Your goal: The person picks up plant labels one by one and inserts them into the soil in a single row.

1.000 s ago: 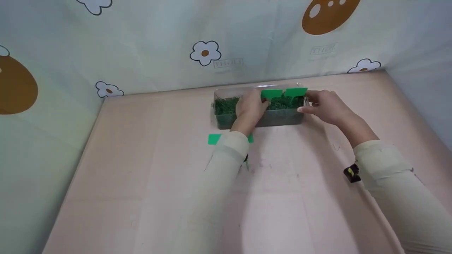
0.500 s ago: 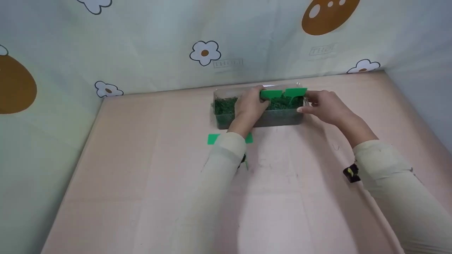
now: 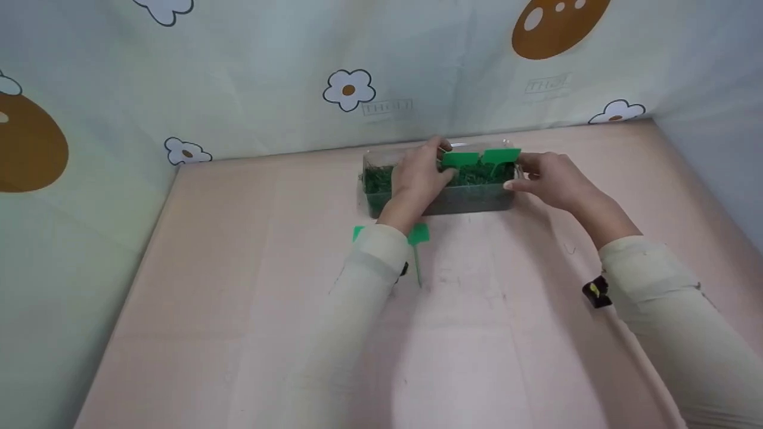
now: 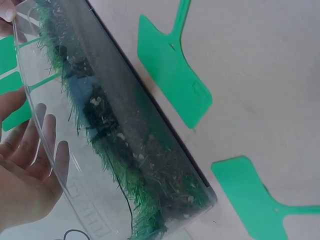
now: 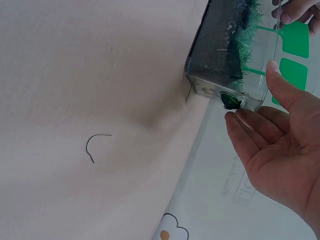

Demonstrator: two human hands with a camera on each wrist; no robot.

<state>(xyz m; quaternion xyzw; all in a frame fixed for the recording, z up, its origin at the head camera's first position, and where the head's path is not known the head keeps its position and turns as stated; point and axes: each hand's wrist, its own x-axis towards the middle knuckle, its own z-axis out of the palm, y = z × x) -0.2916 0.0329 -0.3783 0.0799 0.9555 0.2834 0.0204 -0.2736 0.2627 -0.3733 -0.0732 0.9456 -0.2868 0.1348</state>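
Note:
A clear plastic box (image 3: 477, 200) with dark soil and green grass stands near the back wall. Two green T-shaped plant labels (image 3: 460, 159) stand upright in its right half, their stems in the grass. My left hand (image 3: 416, 176) is over the middle of the box, fingers apart, thumb close to the left label; the left wrist view shows the loosely spread fingers (image 4: 45, 140) behind the clear wall. My right hand (image 5: 285, 135) holds the box's right end, thumb at the rim and fingers against the end wall.
Two more green plant labels (image 4: 172, 70) lie flat on the pale table (image 3: 208, 268) in front of the box, partly under my left forearm in the head view. A thin curved strand (image 5: 90, 145) lies to the right. A flower-print sheet (image 3: 268, 77) rises behind the box.
My left hand has drawn slightly left from the left standing label and its fingers have spread. My right hand, the box and the labels have stayed put.

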